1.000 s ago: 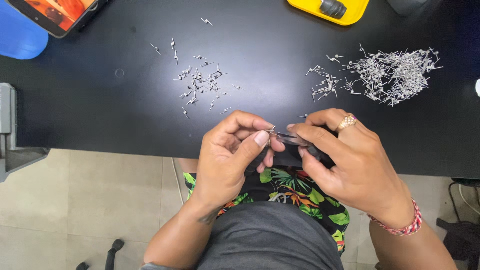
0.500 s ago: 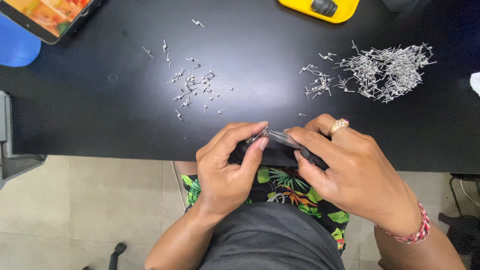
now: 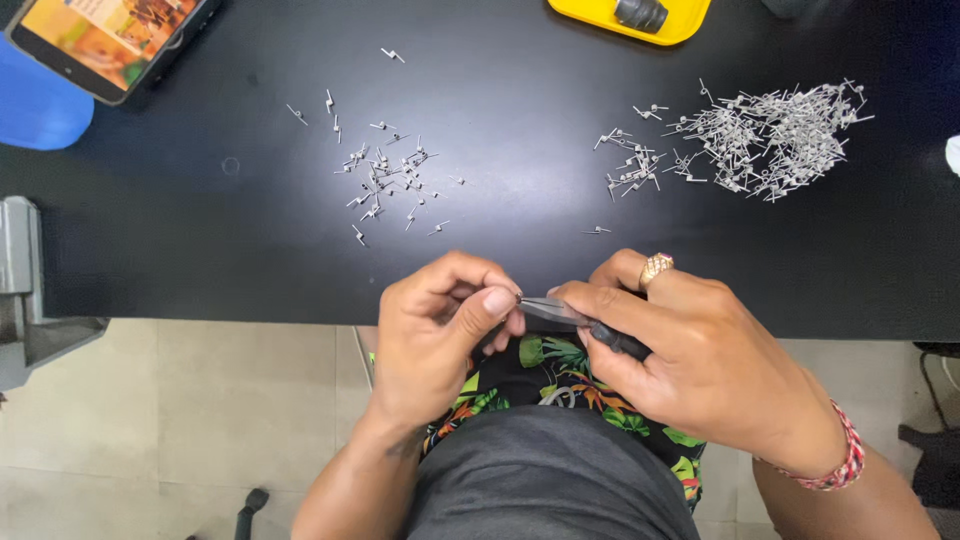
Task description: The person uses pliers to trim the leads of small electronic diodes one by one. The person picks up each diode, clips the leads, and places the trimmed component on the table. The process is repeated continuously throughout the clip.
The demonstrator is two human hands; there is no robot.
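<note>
Right hand (image 3: 700, 370): we are gripping dark-handled pliers (image 3: 575, 318), its tip meeting our left fingers.
Left hand (image 3: 440, 335): we are pinching something tiny at that tip; we cannot tell what.
Change: our hands are now sitting lower, at the bench (image 3: 200, 250) edge.
Around: 2 heaps, small pins (image 3: 385, 180) and tangled pins (image 3: 770, 135), both well apart, nothing blocking.

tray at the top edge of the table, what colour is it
Bright yellow; the tray shows in the head view, cut off by the frame's top edge.

We are seeing the slim grey metal tool (image 3: 560, 311) disappearing under our right hand (image 3: 700, 360); whatever our left hand (image 3: 435, 335) is pinching is staying too small to tell.
</note>
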